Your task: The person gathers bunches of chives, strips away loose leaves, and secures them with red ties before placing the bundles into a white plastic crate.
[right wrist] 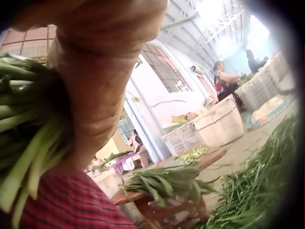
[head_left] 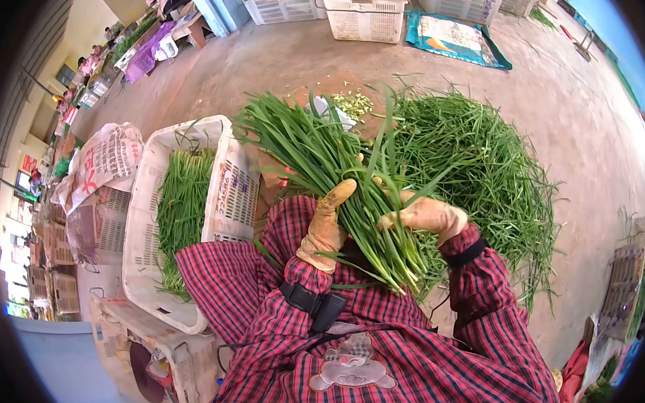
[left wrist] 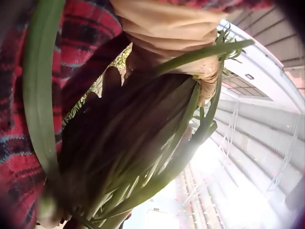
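Observation:
A thick bunch of long green garlic chives [head_left: 296, 138] lies slantwise over the person's lap, pale stem ends toward the body and leaf tips away. My gloved left hand [head_left: 324, 227] grips the bunch at its middle, thumb up along its near side. On the other side, my gloved right hand [head_left: 430, 216] holds some of the stalks nearer the stem ends, with the thumb over them. In the right wrist view the pale stem ends [right wrist: 35, 167] hang beside the right glove [right wrist: 97, 81]. Leaves hide most of the left fingers.
A large loose pile of chives [head_left: 464, 150] covers the floor at the right. At the left stands a white crate [head_left: 133, 257] with neatly laid chives [head_left: 183, 223] inside. A low wooden board [right wrist: 212, 160] bears pale trimmings [right wrist: 193, 155]. More crates [head_left: 365, 21] stand ahead.

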Demonstrator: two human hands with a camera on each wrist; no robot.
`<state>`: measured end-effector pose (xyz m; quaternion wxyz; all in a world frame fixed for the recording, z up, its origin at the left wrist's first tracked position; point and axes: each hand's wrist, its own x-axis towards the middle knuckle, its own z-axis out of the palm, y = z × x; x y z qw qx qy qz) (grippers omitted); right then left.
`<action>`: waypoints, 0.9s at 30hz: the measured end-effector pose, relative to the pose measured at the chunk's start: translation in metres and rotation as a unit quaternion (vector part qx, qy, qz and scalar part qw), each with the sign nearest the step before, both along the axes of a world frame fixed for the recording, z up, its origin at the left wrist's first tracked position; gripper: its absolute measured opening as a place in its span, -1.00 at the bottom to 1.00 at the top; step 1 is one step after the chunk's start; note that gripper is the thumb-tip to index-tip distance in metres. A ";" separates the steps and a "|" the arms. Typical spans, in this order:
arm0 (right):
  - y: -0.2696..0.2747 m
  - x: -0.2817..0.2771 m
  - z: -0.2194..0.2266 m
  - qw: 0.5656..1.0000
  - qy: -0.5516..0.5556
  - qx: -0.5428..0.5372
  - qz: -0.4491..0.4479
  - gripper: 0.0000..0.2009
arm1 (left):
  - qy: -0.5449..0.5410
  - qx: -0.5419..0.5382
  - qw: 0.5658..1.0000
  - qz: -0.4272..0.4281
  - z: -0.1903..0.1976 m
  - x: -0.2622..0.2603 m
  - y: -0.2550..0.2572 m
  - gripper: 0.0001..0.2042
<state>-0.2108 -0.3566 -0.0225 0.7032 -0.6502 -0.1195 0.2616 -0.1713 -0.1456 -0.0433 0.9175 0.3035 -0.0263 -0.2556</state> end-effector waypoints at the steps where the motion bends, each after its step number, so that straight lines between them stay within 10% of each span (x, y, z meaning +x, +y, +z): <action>1: -0.004 0.006 0.004 1.000 -0.025 -0.016 0.001 -0.35 | 0.017 -0.023 0.999 -0.018 0.002 -0.001 0.003 -0.47; 5: -0.007 0.044 0.020 0.945 -0.133 -0.057 -0.294 -0.49 | 0.046 -0.008 0.999 -0.028 -0.009 0.005 0.012 -0.53; 9: 0.027 0.071 0.083 0.935 -0.216 -0.107 -0.261 -0.60 | -0.038 0.047 0.998 0.030 -0.044 0.008 0.007 -0.70; 12: 0.056 0.099 0.088 0.799 -0.469 -0.332 -0.178 -0.71 | -0.004 -0.013 0.999 -0.033 -0.020 0.006 0.003 -0.73; 17: 0.052 0.122 0.102 0.818 -0.396 -0.407 -0.097 -0.82 | -0.022 0.015 0.998 -0.052 -0.048 0.008 0.007 -0.69; 19: 0.041 0.124 0.120 0.949 -0.185 -0.250 -0.049 -0.81 | -0.056 -0.002 0.996 -0.066 -0.056 0.011 0.009 -0.68; 27: 0.027 0.126 0.184 0.920 -0.204 -0.331 -0.037 -0.79 | -0.140 0.032 0.987 -0.069 -0.080 0.019 -0.002 -0.57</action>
